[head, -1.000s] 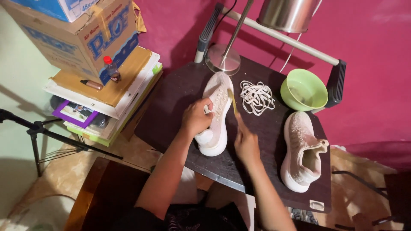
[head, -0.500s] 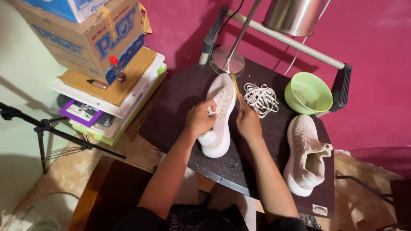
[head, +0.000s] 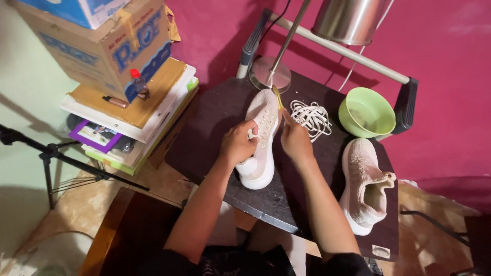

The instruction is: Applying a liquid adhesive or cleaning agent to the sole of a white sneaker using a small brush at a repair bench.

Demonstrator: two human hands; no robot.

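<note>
A pale pink sneaker (head: 262, 138) lies on the dark table (head: 215, 128), toe pointing away from me. My left hand (head: 238, 143) grips its left side near the eyelets. My right hand (head: 295, 138) holds a thin yellow-handled brush (head: 279, 98) against the shoe's right edge near the toe. A bundle of white laces (head: 311, 117) rests just right of my right hand. The second sneaker (head: 364, 184) lies at the right of the table, opening toward me.
A green bowl (head: 367, 113) sits at the back right. A lamp base (head: 270, 74) and metal shade (head: 350, 19) stand behind the shoe. Stacked books (head: 135, 112), cardboard boxes (head: 102, 46) and a small bottle (head: 139, 84) are at left; a tripod (head: 56, 156) lower left.
My right hand has slid forward along the shoe, carrying the brush toward the toe. The left hand stays on the shoe. The view has shifted slightly.
</note>
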